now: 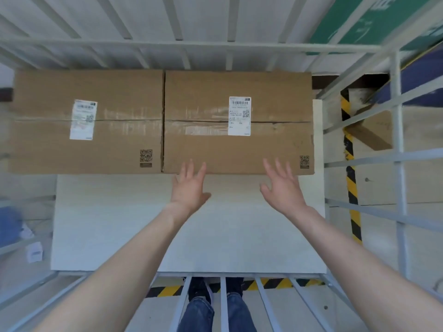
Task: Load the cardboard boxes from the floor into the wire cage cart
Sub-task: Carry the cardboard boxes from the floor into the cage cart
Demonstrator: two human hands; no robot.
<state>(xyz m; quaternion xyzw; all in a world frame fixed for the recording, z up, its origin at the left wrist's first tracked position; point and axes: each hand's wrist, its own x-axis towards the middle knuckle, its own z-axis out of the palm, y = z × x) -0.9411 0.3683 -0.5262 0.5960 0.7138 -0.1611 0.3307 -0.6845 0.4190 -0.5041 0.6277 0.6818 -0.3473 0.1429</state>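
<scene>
Two boxes in cart (398,130) already: left box (86,121) and right box (237,121) side by side, touching, against far bars. Left hand (189,188), right hand (282,188) both spread wide, empty, at right box's near edge. White base panel (143,231) in front bare. Boxes left on floor: cannot tell.

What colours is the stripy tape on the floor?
The floor tape has yellow and black diagonal stripes; head view.

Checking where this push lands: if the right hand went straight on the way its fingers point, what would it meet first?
Most likely the right-hand cardboard box, at its near edge. Fingertips of the right hand overlap it in view; whether they touch is unclear.
</scene>
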